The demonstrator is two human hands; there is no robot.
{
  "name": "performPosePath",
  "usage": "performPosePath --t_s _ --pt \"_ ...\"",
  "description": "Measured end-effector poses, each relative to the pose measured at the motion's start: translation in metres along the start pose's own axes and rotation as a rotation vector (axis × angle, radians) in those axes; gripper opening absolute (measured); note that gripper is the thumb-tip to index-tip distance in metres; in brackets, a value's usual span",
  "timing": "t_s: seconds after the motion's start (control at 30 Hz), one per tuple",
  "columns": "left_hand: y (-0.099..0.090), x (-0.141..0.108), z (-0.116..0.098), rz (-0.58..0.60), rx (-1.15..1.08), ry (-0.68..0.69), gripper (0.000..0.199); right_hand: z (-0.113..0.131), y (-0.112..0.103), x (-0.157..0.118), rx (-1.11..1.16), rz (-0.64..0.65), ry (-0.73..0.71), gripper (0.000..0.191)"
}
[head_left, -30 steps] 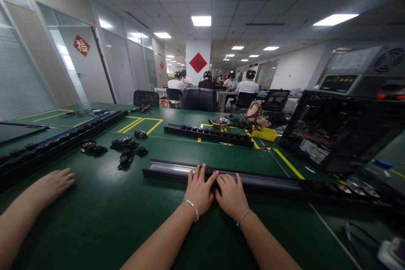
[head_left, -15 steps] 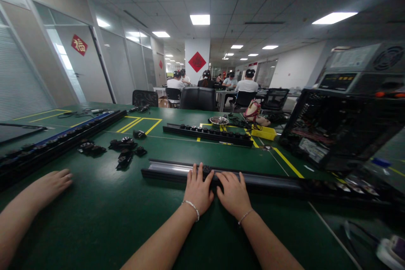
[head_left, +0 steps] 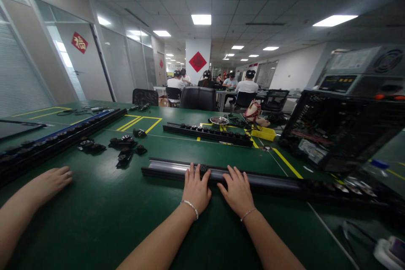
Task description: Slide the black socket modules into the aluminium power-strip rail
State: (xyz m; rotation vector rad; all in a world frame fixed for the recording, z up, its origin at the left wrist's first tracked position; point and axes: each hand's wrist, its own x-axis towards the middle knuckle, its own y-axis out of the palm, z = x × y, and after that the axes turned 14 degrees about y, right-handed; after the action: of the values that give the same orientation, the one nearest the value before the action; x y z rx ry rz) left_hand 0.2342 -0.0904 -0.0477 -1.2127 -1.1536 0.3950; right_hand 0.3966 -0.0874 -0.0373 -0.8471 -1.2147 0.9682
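A long black channel rail (head_left: 272, 180) lies across the green table in front of me. In its groove sits a small black block (head_left: 204, 168). My left hand (head_left: 196, 190) rests over the rail's near edge, its index and middle fingertips on either side of the block. Just to the right, my right hand (head_left: 238, 190) lies on the rail with fingers apart and nothing in them. The rail's shiny inner surface shows at its left end. At the right end, several parts (head_left: 354, 188) sit along it.
Another person's hand (head_left: 53, 181) rests on the table at left. Loose black parts (head_left: 123, 147) lie beyond it. Filled rails (head_left: 63, 143) (head_left: 209, 134) stand left and behind. A metal bowl (head_left: 219, 121), a yellow tray (head_left: 264, 133) and an open computer case (head_left: 332, 130) stand farther right.
My left hand and the small black block have shifted slightly left along the rail. My right hand has moved a little right, widening the space between my hands.
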Motion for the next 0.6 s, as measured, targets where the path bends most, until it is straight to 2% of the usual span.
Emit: performPosePath --t_s 0.6 --pt "-0.0068 0.0052 -0.0007 -0.012 0.004 -0.119 0.048 0.0017 0.0004 -0.0005 -0.004 -0.024 0.005 0.028"
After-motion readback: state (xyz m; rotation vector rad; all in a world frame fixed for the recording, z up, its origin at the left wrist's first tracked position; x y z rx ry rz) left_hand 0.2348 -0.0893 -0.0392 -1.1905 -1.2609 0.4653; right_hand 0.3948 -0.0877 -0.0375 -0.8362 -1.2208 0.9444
